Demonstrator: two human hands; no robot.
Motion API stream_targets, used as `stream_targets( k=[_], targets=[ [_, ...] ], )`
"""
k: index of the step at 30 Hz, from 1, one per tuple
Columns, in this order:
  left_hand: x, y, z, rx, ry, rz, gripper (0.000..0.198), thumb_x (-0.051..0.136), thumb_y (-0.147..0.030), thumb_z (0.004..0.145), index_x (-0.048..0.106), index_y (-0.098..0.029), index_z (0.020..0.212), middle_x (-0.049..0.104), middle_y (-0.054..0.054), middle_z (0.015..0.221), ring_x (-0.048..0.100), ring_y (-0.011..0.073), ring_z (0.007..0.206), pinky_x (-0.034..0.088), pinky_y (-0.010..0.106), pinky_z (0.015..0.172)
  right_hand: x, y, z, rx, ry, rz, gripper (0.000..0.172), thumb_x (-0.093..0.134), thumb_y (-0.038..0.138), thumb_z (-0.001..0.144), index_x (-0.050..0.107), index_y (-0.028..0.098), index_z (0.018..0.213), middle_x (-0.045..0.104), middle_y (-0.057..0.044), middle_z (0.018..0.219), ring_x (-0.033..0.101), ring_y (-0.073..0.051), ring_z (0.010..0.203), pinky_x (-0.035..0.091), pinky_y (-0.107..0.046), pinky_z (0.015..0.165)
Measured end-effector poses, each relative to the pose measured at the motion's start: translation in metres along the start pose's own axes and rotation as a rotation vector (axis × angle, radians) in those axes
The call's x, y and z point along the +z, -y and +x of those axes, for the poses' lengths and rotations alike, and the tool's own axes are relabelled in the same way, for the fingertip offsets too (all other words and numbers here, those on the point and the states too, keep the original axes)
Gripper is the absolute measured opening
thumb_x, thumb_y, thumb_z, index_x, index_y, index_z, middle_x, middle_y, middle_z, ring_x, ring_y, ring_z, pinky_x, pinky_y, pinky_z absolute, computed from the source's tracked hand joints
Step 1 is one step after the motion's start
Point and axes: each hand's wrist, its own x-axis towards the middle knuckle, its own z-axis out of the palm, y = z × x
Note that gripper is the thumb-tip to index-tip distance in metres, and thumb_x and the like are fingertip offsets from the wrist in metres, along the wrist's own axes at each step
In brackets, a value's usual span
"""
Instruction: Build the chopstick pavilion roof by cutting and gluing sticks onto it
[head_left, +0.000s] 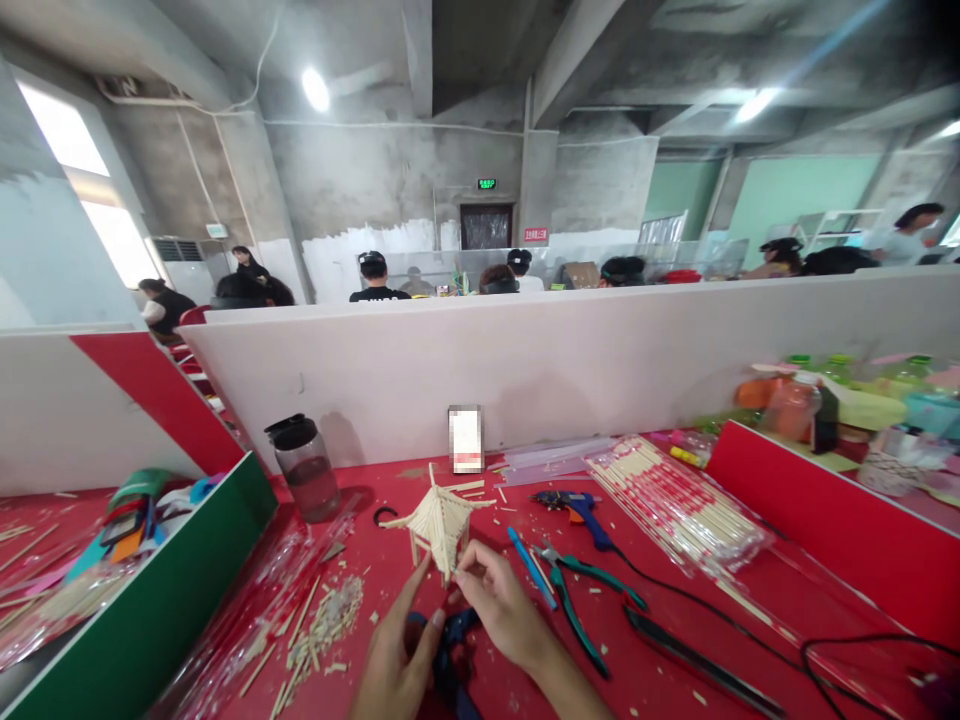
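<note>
Pinching is done by the right hand (499,600) on the lower edge of the stick hut model (440,518), which is set mid counter (382,582) between jar (306,470) and glue gun (576,508); left hand (397,662) is held loosely spread just below it

Bright light comes from a ceiling lamp (316,89) and a blown-out window (75,170), upper left; shadows are soft. The stick hut (439,520) at lower centre is sharp; the frame's edges bend and smear.
</note>
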Motion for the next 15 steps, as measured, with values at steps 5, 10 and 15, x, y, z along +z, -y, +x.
stream_targets(
  k=[5,10,15],
  targets=[
    [0.001,0.0,0.002,-0.006,-0.005,-0.025,0.101,0.061,-0.073,0.081,0.04,-0.005,0.154,0.049,-0.007,0.052,0.047,0.0155,0.048,0.039,0.025,0.049,0.0,-0.004,-0.001,0.009,-0.002,0.005,0.025,0.062,0.045,0.089,0.053,0.023,0.08,0.062,0.0,0.079,0.06,-0.019,0.073,0.049,-0.029,0.069],
    [-0.001,-0.002,0.006,0.002,0.012,-0.012,0.101,0.059,-0.074,0.083,0.037,-0.006,0.155,0.048,-0.008,0.051,0.046,0.015,0.048,0.037,0.024,0.049,-0.007,0.003,-0.005,-0.043,0.039,-0.083,0.02,0.059,0.038,0.093,0.058,0.021,0.085,0.068,-0.003,0.089,0.064,-0.02,0.082,0.05,-0.03,0.074],
    [-0.008,-0.01,0.009,0.028,0.014,0.051,0.088,0.054,-0.067,0.091,0.037,-0.008,0.153,0.05,-0.008,0.049,0.047,0.0149,0.044,0.037,0.023,0.046,-0.015,0.03,-0.015,-0.129,0.099,-0.402,0.017,0.055,0.03,0.097,0.066,0.019,0.091,0.07,-0.003,0.089,0.064,-0.02,0.085,0.047,-0.028,0.077]
  ],
)
